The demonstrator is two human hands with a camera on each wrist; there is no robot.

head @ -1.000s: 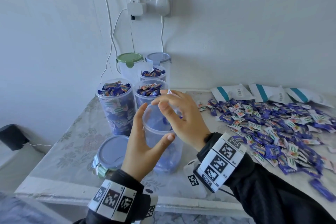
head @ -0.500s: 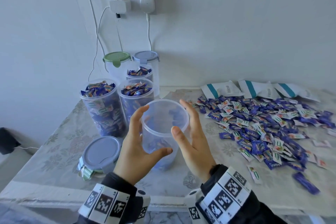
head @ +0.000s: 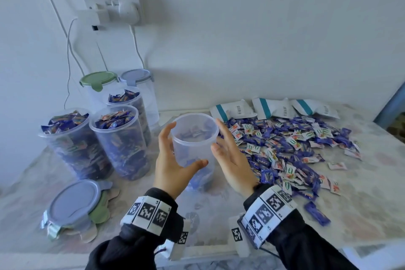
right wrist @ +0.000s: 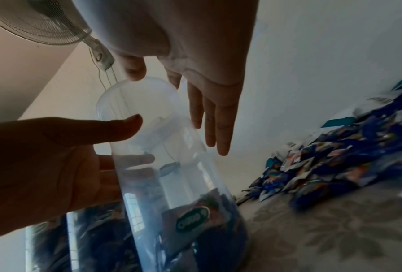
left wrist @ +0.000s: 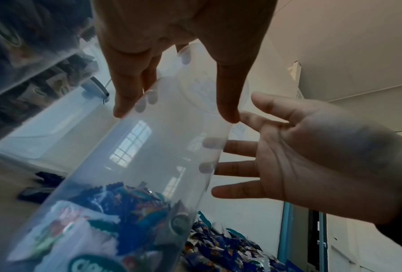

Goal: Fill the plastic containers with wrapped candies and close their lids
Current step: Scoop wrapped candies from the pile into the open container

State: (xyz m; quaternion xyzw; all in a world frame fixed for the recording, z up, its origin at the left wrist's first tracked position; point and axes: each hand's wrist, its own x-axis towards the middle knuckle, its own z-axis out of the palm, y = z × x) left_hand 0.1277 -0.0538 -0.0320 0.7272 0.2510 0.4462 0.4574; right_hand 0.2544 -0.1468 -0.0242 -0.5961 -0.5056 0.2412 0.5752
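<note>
A clear plastic container (head: 195, 119) stands on the table in the middle of the head view, lid off, with a few wrapped candies at its bottom (left wrist: 134, 200). My left hand (head: 185, 146) holds it from the left, thumb across the front wall and fingers round the far side (right wrist: 137, 141). My right hand (head: 221, 138) is flat beside the container's right wall, fingers straight, with fingertips touching the plastic (left wrist: 242, 147). A big pile of blue and white wrapped candies (head: 285, 144) lies just right of that hand.
Three open containers full of candies (head: 119, 138) stand at the left, with two lidded ones (head: 98, 78) behind by the wall. Loose lids (head: 74, 201) are stacked front left. White bags (head: 232, 109) lie at the back; one candy (head: 317, 215) lies front right.
My right hand has come down from over the container's mouth, opened, and settled against its right side. The left hand has kept its hold.
</note>
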